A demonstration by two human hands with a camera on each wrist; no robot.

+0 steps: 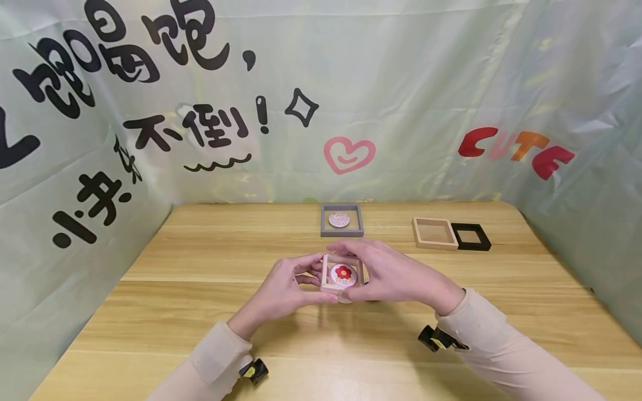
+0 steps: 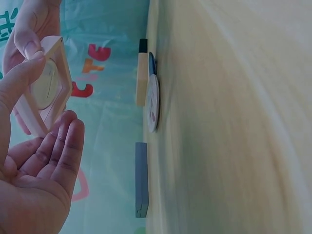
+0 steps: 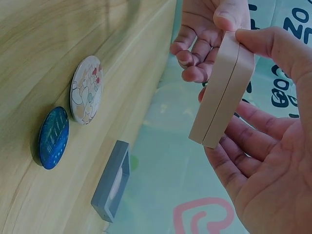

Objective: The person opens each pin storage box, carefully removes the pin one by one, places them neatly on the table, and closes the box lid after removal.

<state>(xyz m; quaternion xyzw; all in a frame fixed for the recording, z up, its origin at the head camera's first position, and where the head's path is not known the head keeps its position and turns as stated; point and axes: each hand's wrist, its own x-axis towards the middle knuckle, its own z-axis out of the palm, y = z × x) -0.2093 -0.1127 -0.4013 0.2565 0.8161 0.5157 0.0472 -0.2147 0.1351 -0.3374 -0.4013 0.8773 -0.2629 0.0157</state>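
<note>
A small pale pink display frame [image 1: 329,288] is held up in front of me between both hands. Inside its clear window sits a round white badge [image 1: 344,275] with a red flower. My left hand [image 1: 281,289] holds the frame's left side, thumb at the near edge and other fingers loosely bent by the far side. With thumb and fingers on opposite edges, my right hand [image 1: 391,273] grips the right side. In the right wrist view a thin seam runs along the frame's side [image 3: 222,92]. On the table lie a pale patterned badge [image 3: 87,90] and a blue one [image 3: 53,139].
A grey frame [image 1: 342,234] with a pinkish round badge [image 1: 339,219] in its window lies near the table's back edge. Farther right, a tan frame [image 1: 435,245] touches a black frame [image 1: 482,236]. Printed cloth [image 1: 401,83] hangs behind and at both sides.
</note>
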